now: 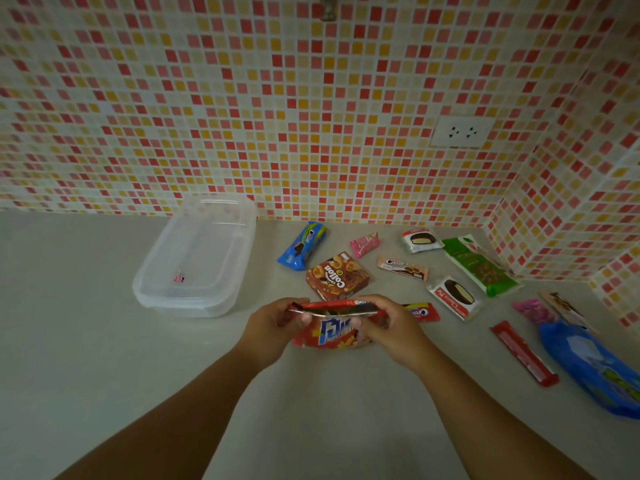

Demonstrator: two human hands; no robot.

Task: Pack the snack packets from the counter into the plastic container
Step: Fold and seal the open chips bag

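A red snack bag [334,332] with blue lettering is held over the counter's middle, gripped at its top edge by my left hand [277,323] and my right hand [388,327]. The clear plastic container [162,299] stands open to the left near the wall, holding only a tiny pink scrap. Other packets lie to the right: a blue cookie pack [302,245], a brown Collon box [337,276], a pink sweet [364,244], two Choco Pie packs [420,240] [454,297], a beige bar [402,267], a green pack [479,265] and a small red Oreo pack [424,311].
At the far right lie a long red bar [524,353], a large blue bag [595,365], a pink packet [531,310] and a brown-white packet [568,311]. The mosaic tile wall closes the back and right corner, with a socket [460,132] on it.
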